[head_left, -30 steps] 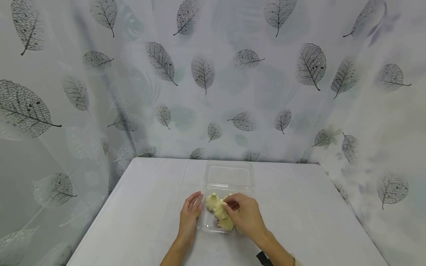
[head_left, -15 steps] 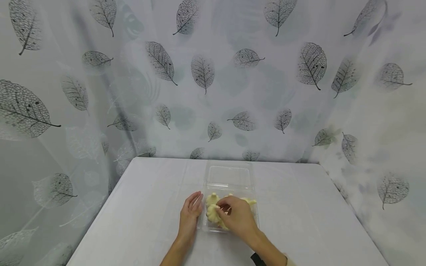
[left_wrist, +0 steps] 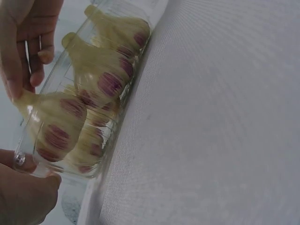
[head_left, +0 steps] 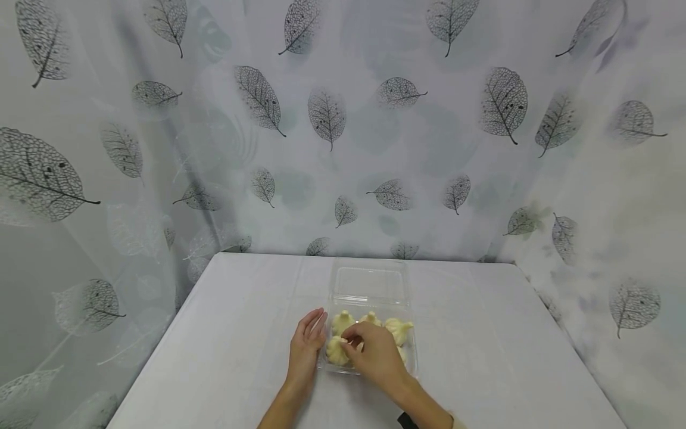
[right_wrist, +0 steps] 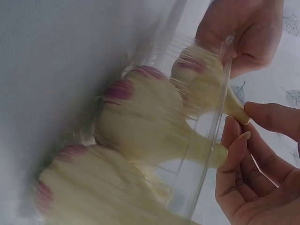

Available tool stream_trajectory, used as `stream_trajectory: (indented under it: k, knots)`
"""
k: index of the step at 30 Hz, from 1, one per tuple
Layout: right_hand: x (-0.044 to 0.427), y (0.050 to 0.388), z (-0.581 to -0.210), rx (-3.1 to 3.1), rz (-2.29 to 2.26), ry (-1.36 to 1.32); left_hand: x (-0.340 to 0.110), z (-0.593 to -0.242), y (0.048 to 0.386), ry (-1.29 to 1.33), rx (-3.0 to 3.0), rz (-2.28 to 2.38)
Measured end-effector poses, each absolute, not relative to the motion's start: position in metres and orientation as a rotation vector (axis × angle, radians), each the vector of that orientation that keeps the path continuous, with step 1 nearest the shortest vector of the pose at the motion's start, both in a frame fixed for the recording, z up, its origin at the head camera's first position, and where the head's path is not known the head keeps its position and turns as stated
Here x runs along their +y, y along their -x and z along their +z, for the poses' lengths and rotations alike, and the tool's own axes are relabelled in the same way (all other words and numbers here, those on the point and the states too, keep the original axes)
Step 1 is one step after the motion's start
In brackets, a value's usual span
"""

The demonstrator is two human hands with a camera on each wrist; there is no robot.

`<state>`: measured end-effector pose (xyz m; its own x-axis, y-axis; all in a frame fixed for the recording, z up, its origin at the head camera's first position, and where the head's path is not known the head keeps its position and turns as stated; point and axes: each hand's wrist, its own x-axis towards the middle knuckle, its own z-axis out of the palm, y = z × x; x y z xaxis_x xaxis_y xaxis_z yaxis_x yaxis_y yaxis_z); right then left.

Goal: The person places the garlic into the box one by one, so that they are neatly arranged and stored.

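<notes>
A clear plastic clamshell box (head_left: 370, 369) stands on the table, holding several pale garlic bulbs (head_left: 398, 329) with purple patches. My right hand (head_left: 375, 354) pinches the stem of the garlic bulb (head_left: 336, 351) in the front left corner between thumb and finger. In the right wrist view, this pinched garlic bulb (right_wrist: 197, 77) sits inside the box wall, stem up. My left hand (head_left: 306, 342) rests against the left side of the box with its fingers fairly straight. Part of the front row is hidden behind my right hand in the head view.
The box's transparent lid (head_left: 370, 283) lies folded back behind it. A white cloth covers the table (head_left: 493, 345). Behind and at both sides hangs a leaf-print curtain (head_left: 354, 149). Something black (head_left: 407, 420) shows by the right wrist.
My right hand has moved left and slightly down, bringing the garlic bulb from above the middle of the box into its front left corner. My left hand has stayed in place.
</notes>
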<state>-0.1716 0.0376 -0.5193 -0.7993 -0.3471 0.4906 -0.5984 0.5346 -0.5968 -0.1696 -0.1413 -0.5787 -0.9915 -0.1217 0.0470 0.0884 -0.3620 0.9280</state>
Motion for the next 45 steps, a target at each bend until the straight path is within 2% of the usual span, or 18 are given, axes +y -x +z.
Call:
stream_trajectory:
  k: [31, 45]
  knots:
    - [0.043, 0.180, -0.528, -2.563, 1.071, -0.798, -0.136, -0.578, 0.175, -0.028, -1.694, -2.456]
    - [0.078, 0.194, -0.509, -2.476, 1.236, -0.648, -0.139, -0.581, 0.171, -0.034, -1.617, -2.487]
